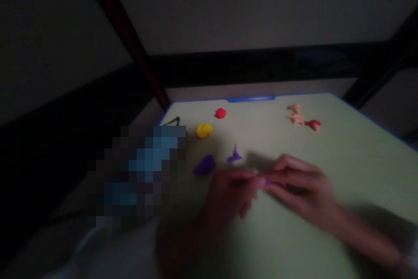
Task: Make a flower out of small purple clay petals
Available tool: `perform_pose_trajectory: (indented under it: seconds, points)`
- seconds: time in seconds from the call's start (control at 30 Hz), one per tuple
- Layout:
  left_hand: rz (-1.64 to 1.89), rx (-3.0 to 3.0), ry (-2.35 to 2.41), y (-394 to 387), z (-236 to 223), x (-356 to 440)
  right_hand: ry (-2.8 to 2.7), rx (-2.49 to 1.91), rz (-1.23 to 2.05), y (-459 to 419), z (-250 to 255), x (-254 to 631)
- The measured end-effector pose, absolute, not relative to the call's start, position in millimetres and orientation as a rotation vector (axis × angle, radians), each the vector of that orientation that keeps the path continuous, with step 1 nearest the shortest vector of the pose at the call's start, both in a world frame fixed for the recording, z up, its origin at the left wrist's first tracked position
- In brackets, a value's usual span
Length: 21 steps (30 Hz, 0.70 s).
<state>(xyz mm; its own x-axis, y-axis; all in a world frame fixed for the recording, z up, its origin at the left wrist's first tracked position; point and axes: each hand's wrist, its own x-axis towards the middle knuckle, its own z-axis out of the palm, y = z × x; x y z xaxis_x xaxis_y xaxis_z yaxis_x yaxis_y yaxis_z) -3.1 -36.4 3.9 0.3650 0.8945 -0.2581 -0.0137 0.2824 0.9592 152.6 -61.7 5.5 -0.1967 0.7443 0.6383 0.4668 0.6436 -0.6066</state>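
Observation:
A small bit of purple modelling clay [268, 181] shows between the fingertips of both hands, low over the table. My left hand [233, 187] is closed, thumb and forefinger pinching at the clay. From the other side my right hand [302, 185] grips it between thumb and fingers. Just beyond the left hand lies a larger purple clay lump [205, 165]. To its right stands a small pointed purple clay piece [235, 155]. Most of the held clay is hidden by the fingers.
Farther back are a yellow clay lump [204, 130] and a red clay lump [220, 113]. Peach clay shapes [296, 118] and a red-and-peach piece [314, 125] lie at the back right. The pale table [342, 139] has a blue edge. A blurred-out area covers the left side.

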Motion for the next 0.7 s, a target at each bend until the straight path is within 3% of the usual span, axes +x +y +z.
perform_pose_trajectory:
  seconds: [0.7]
  points:
    - [0.734,1.093,1.021,-37.5,14.8,-3.8,-1.876,-0.942,0.377,-60.3,5.6,152.2]
